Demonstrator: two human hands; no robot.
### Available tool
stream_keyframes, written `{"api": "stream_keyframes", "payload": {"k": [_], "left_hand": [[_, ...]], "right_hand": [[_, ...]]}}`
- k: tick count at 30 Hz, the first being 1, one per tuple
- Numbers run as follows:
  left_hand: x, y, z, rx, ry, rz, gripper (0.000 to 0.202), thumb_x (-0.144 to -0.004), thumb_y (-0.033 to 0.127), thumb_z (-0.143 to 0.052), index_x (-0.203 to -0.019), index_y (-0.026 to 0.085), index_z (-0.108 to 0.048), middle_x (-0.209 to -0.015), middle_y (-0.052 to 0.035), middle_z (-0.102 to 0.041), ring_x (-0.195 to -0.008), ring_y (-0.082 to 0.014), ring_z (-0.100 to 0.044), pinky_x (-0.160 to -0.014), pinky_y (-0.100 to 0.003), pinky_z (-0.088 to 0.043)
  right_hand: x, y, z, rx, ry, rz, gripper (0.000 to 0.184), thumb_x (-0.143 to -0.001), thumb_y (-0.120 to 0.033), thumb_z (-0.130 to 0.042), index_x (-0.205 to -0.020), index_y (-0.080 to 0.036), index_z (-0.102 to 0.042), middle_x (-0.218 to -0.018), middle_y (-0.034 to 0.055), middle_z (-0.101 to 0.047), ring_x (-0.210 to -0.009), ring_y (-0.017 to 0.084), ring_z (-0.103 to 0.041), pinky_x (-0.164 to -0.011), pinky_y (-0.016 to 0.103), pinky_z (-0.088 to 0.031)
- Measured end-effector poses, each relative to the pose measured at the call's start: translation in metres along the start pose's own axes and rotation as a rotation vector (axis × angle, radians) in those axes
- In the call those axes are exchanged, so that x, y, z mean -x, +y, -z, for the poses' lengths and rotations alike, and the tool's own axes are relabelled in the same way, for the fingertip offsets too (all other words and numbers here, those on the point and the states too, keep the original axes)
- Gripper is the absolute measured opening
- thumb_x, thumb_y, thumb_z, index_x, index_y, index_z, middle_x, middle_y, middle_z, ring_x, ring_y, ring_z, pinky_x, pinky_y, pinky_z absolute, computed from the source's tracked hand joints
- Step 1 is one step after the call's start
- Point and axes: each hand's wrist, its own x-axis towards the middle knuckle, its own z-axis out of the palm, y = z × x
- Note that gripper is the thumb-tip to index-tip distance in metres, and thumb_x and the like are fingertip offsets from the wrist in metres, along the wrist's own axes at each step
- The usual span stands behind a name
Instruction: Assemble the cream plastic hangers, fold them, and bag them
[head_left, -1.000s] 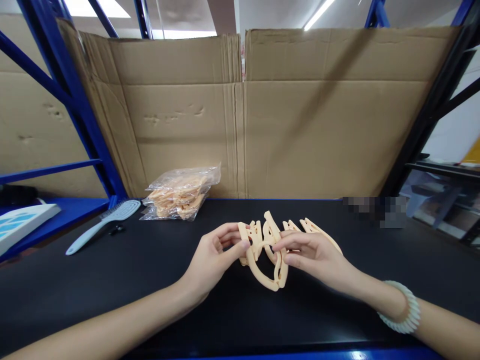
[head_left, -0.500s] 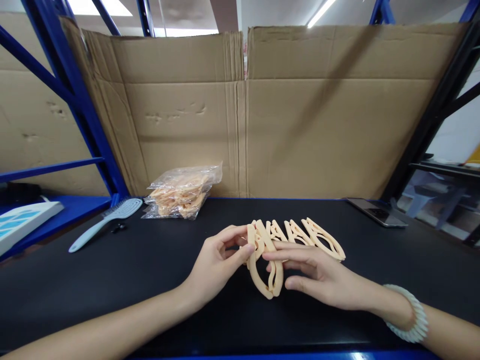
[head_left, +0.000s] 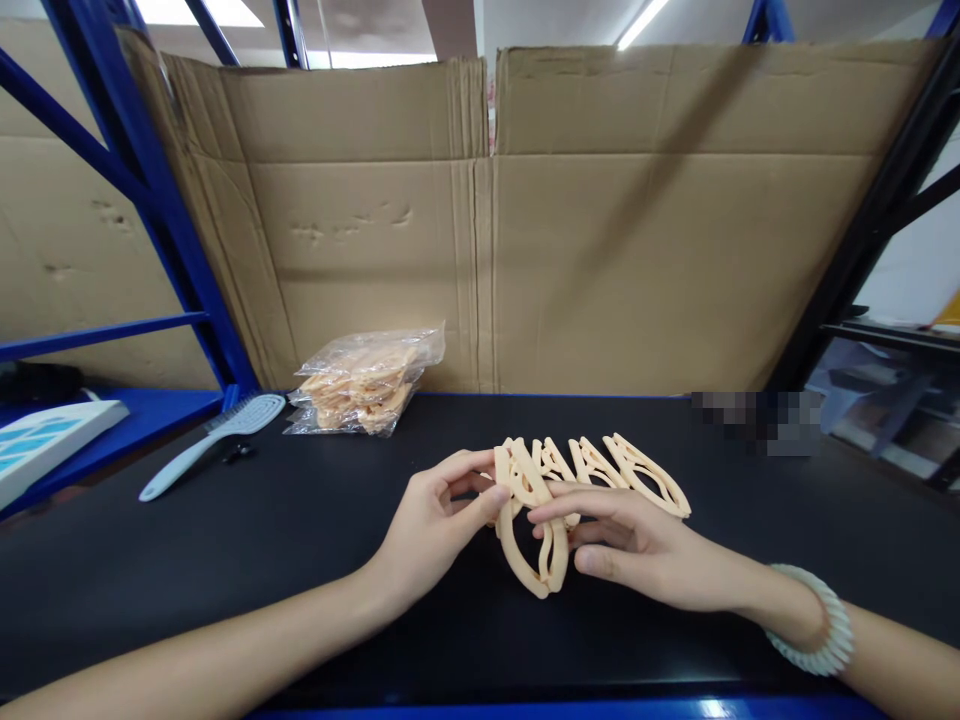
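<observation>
A beige plastic hanger, which looks folded, stands up from the black tabletop in a narrow loop. My left hand is closed, with thumb and fingertips pinching its upper left end. On the other side, my right hand touches the hanger's right arm, its fingers stretched out and its thumb held apart. The index finger lies across the front, and another fingertip shows inside the loop. Just behind, several matching beige hangers lie in a row, partly hidden by my right hand.
Clear plastic bags of beige pieces are stacked at the back left. A pale blue hairbrush lies left of them, with small black items beside it. A blurred patch covers the back right. Cardboard panels close off the rear.
The hanger's lower end has shifted very slightly right, and its two upper ends look turned a little. My right fingers and thumb have slid slightly right. My left hand keeps its pinch.
</observation>
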Motion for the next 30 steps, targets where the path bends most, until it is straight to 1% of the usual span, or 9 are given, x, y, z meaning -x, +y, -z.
{"api": "stream_keyframes", "payload": {"k": [5, 8, 13, 15, 18, 21, 24, 27, 30], "left_hand": [[-0.001, -0.002, -0.001, 0.04, -0.049, 0.056, 0.04, -0.079, 0.029, -0.07, -0.116, 0.015, -0.064, -0.103, -0.0098, -0.07, -0.092, -0.0229, -0.066, -0.078, -0.034, -0.057], [-0.004, -0.006, 0.003, -0.009, -0.048, 0.053, 0.048, -0.079, 0.03, -0.07, -0.124, 0.017, -0.059, -0.109, -0.0095, -0.068, -0.094, -0.022, -0.065, -0.08, -0.034, -0.057], [-0.004, -0.008, 0.008, -0.229, -0.032, -0.033, 0.044, -0.082, 0.029, -0.064, -0.125, 0.023, -0.059, -0.106, -0.0068, -0.067, -0.102, -0.0214, -0.062, -0.085, -0.034, -0.056], [-0.004, -0.008, 0.008, -0.275, -0.058, -0.062, 0.042, -0.083, 0.029, -0.063, -0.124, 0.022, -0.06, -0.107, -0.0072, -0.066, -0.102, -0.0218, -0.062, -0.085, -0.034, -0.057], [-0.004, -0.009, 0.007, -0.336, -0.103, -0.107, 0.038, -0.085, 0.028, -0.06, -0.123, 0.022, -0.06, -0.109, -0.0076, -0.065, -0.102, -0.0216, -0.062, -0.085, -0.034, -0.057], [-0.005, -0.012, 0.006, -0.445, -0.132, -0.186, 0.031, -0.087, 0.027, -0.057, -0.117, 0.022, -0.062, -0.109, -0.0071, -0.065, -0.1, -0.021, -0.062, -0.087, -0.034, -0.055], [-0.005, -0.013, 0.007, -0.617, -0.17, -0.255, 0.029, -0.087, 0.025, -0.055, -0.116, 0.023, -0.062, -0.108, -0.0063, -0.065, -0.094, -0.0201, -0.063, -0.087, -0.035, -0.052], [-0.003, -0.012, 0.008, -0.737, -0.228, -0.304, 0.034, -0.088, 0.023, -0.052, -0.121, 0.025, -0.058, -0.108, -0.006, -0.064, -0.094, -0.0198, -0.061, -0.09, -0.036, -0.049], [0.0, -0.011, 0.01, -0.796, -0.274, -0.333, 0.037, -0.089, 0.022, -0.05, -0.125, 0.026, -0.055, -0.117, -0.0078, -0.061, -0.106, -0.0222, -0.058, -0.095, -0.037, -0.047]], "right_hand": [[-0.001, -0.003, 0.002, 0.049, 0.012, -0.042, 0.036, -0.09, -0.031, -0.057, -0.126, -0.029, -0.059, -0.129, 0.0067, -0.06, -0.107, 0.019, -0.062, -0.092, 0.037, -0.051], [-0.004, -0.005, 0.016, 0.125, 0.151, -0.052, 0.035, -0.087, -0.037, -0.06, -0.12, -0.025, -0.064, -0.122, 0.0078, -0.065, -0.108, 0.021, -0.062, -0.094, 0.038, -0.05], [0.006, 0.006, 0.075, 0.059, 0.625, -0.198, 0.042, -0.074, -0.045, -0.072, -0.108, -0.02, -0.07, -0.107, 0.0094, -0.071, -0.088, 0.021, -0.068, -0.082, 0.037, -0.054], [0.021, 0.018, 0.102, 0.104, 0.748, -0.224, 0.045, -0.069, -0.045, -0.074, -0.105, -0.017, -0.071, -0.103, 0.0099, -0.072, -0.082, 0.02, -0.067, -0.077, 0.036, -0.054], [0.051, 0.039, 0.131, 0.347, 0.866, -0.311, 0.04, -0.068, -0.041, -0.071, -0.099, -0.015, -0.071, -0.1, 0.0114, -0.072, -0.081, 0.022, -0.066, -0.074, 0.036, -0.053], [0.077, 0.053, 0.139, 0.573, 0.794, -0.399, 0.043, -0.075, -0.042, -0.06, -0.11, -0.017, -0.064, -0.096, 0.0102, -0.071, -0.079, 0.024, -0.066, -0.071, 0.038, -0.053], [0.087, 0.056, 0.13, 0.872, 0.706, -0.436, 0.048, -0.083, -0.045, -0.047, -0.121, -0.017, -0.057, -0.096, 0.0109, -0.07, -0.083, 0.027, -0.065, -0.078, 0.045, -0.051], [0.087, 0.052, 0.116, 1.027, 0.613, -0.413, 0.048, -0.089, -0.046, -0.038, -0.123, -0.018, -0.056, -0.11, 0.0131, -0.068, -0.101, 0.03, -0.062, -0.091, 0.048, -0.047], [0.085, 0.046, 0.105, 1.055, 0.527, -0.404, 0.055, -0.092, -0.051, -0.034, -0.132, -0.017, -0.051, -0.132, 0.0153, -0.057, -0.124, 0.032, -0.049, -0.103, 0.051, -0.039]]}}
